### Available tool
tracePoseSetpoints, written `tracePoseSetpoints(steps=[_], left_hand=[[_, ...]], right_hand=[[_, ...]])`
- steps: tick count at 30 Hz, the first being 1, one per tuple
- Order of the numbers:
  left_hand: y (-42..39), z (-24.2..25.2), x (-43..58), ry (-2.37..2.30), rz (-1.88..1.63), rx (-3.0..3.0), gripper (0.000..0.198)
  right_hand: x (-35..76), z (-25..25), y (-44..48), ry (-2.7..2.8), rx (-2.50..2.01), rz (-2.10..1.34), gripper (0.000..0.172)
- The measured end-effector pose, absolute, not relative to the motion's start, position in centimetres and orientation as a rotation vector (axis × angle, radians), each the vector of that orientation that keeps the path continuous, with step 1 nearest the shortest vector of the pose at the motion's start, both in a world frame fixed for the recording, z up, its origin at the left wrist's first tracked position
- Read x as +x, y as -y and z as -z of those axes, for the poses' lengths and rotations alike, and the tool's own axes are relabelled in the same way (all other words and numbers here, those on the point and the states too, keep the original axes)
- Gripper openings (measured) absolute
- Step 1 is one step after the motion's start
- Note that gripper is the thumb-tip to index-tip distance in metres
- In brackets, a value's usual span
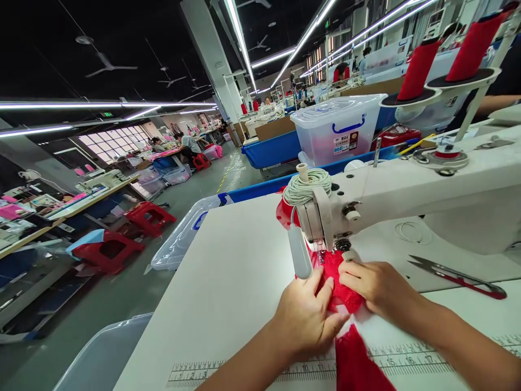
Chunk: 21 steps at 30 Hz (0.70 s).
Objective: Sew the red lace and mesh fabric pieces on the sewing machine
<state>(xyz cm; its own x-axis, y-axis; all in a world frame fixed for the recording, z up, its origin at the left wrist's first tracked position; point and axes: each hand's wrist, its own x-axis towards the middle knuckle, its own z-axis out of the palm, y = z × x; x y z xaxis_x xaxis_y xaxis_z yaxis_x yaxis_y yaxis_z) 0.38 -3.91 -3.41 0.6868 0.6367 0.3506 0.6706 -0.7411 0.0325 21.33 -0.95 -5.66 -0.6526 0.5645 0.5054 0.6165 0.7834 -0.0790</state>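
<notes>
Red lace fabric lies under the needle area of a white sewing machine. My left hand rests on its left side, fingers stretched out near the presser foot and thumb apart. On the right, my right hand pinches the fabric's edge between thumb and fingers, just below the machine head. A red strip runs from beneath the hands towards the front edge. More red fabric shows behind the machine head. A grey paddle-shaped piece hangs left of the needle.
Thread snips lie right of my right hand. A printed ruler scale crosses the table in front. Red thread cones stand on the machine's right. Clear bins and red stools stand beyond; people sit at distant tables.
</notes>
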Motion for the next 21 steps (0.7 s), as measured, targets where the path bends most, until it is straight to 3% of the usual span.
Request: tracePoseSetpoints(steps=[3,21], left_hand=[[3.9,4.0,0.3,1.115,0.537,-2.771,0.081],[3.9,4.9,0.5,1.128,0.495,-2.726,0.09]], right_hand=[[21.4,5.6,1.0,2.463,-0.88,0.147,0.034],[21.6,6.1,0.9,2.432,-0.887,0.136,0.032]])
